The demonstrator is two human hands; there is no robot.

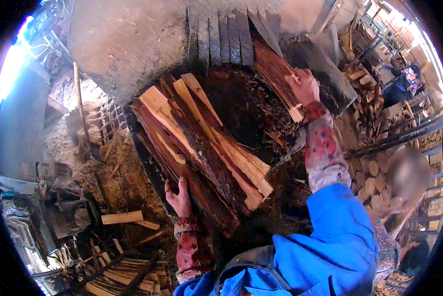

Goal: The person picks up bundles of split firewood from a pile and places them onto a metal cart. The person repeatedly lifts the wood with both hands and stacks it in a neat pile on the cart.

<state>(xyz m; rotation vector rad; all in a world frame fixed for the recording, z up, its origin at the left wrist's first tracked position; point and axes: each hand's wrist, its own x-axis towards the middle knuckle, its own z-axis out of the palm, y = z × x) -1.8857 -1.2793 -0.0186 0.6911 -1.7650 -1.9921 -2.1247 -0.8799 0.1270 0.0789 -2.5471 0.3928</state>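
Observation:
A long split log (273, 69) with dark bark slants up under a flap of the dark hanging strips (226, 37). My right hand (304, 88) is closed on it near its lower end, where a pale cut face shows. Several more split logs (201, 143), pale wood and brown bark, lie side by side on a dark, debris-covered ledge (241, 101). My left hand (179, 200) rests against the near left side of this stack, thumb and a finger apart; its other fingers are partly hidden. Patterned red sleeves cover both forearms.
A pale, sooty wall (127, 44) rises behind the ledge. At left a long pole (80, 108) leans by a rubble heap, with loose wood pieces (122, 217) below. Another person (386, 241) is close at right, before stacked logs (372, 182); farther back is a figure in checked clothing (410, 75).

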